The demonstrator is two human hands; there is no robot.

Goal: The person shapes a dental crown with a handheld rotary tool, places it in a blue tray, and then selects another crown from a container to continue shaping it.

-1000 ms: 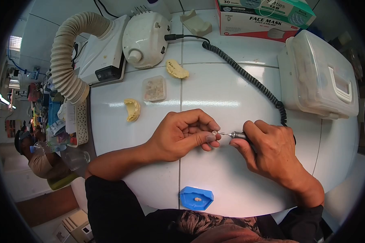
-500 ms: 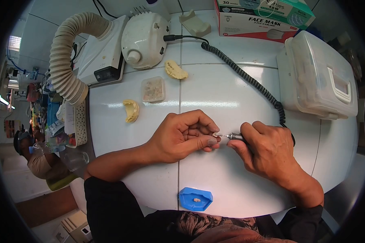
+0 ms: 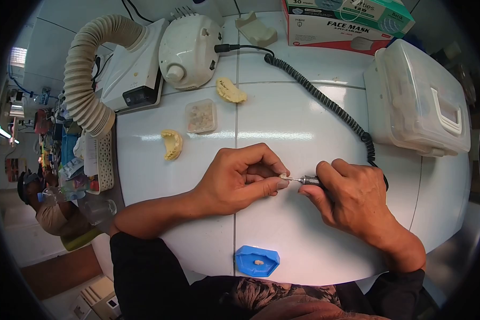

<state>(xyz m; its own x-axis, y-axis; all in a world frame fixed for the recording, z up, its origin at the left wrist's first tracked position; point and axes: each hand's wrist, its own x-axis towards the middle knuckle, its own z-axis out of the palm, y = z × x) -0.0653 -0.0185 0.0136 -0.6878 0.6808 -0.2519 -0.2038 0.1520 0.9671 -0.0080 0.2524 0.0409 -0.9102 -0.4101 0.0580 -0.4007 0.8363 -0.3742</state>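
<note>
Over the middle of the white table, my left hand (image 3: 246, 178) pinches a tiny whitish piece (image 3: 284, 176) between thumb and forefinger; it looks like a dental crown or tooth, mostly hidden by the fingertips. My right hand (image 3: 352, 194) is wrapped round a rotary handpiece (image 3: 310, 181) pointing left. Its thin metal bur reaches the small piece, and whether it touches cannot be made out. A black coiled cord (image 3: 325, 98) runs from behind my right hand to the white control unit (image 3: 191, 52). Below my hands lies a blue tray (image 3: 241, 262) holding a small pale piece (image 3: 258, 262).
Two yellowish dental casts (image 3: 172, 145) and a clear box (image 3: 201, 116) of small pieces lie left of centre. A ribbed hose (image 3: 77, 80) curves at the left. Mask boxes (image 3: 336, 34) and a lidded plastic case (image 3: 418, 101) stand right. A person (image 3: 50, 205) sits beyond the table's left edge.
My left fingers have shifted slightly, the lower ones curling in behind the thumb, and the small piece is turned a little. My right hand with the handpiece has hardly moved.
</note>
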